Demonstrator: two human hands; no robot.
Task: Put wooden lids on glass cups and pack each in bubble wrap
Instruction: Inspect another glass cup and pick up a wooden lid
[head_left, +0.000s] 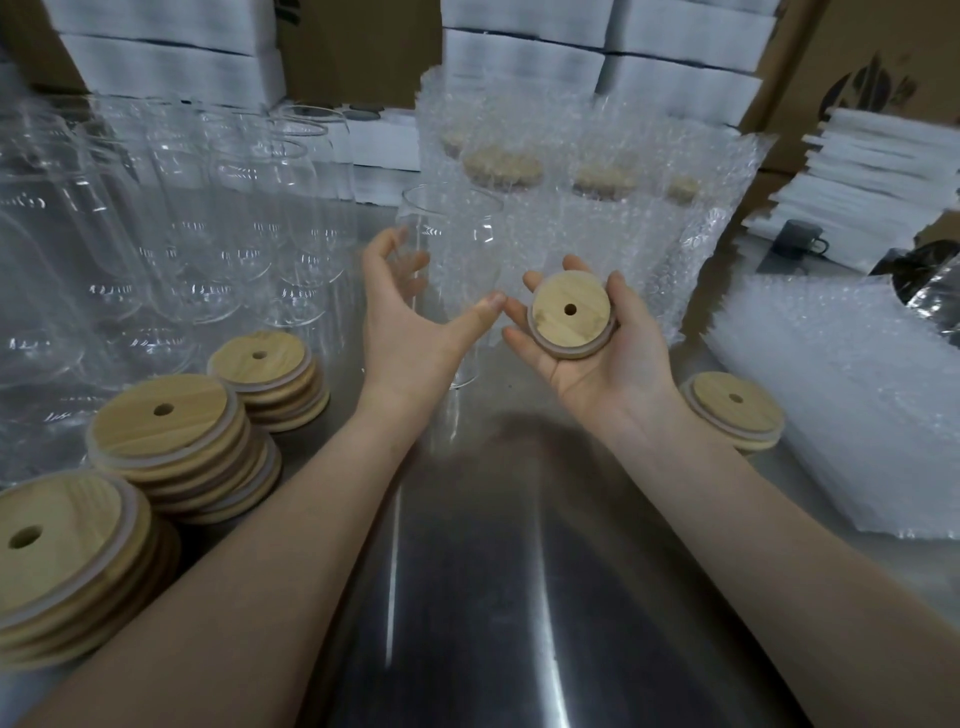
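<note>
A clear glass cup (457, 223) stands upright on the steel table (519, 571), just beyond the middle. My left hand (410, 332) wraps round it from the left: the fingers show through the glass behind it and the thumb lies across its front. My right hand (597, 379) is palm up beside the cup and holds a round wooden lid (570, 314) with a centre hole, fingertips curled at its rim. The lid is level with the cup's lower half, to its right and apart from it.
Three stacks of wooden lids (171, 431) sit front left and a short stack (735, 410) sits by my right wrist. Several empty glasses (171, 234) crowd the left. Bubble-wrapped lidded cups (597, 197) stand behind. Bubble wrap sheets (831, 395) are piled at right. White boxes (519, 57) line the back.
</note>
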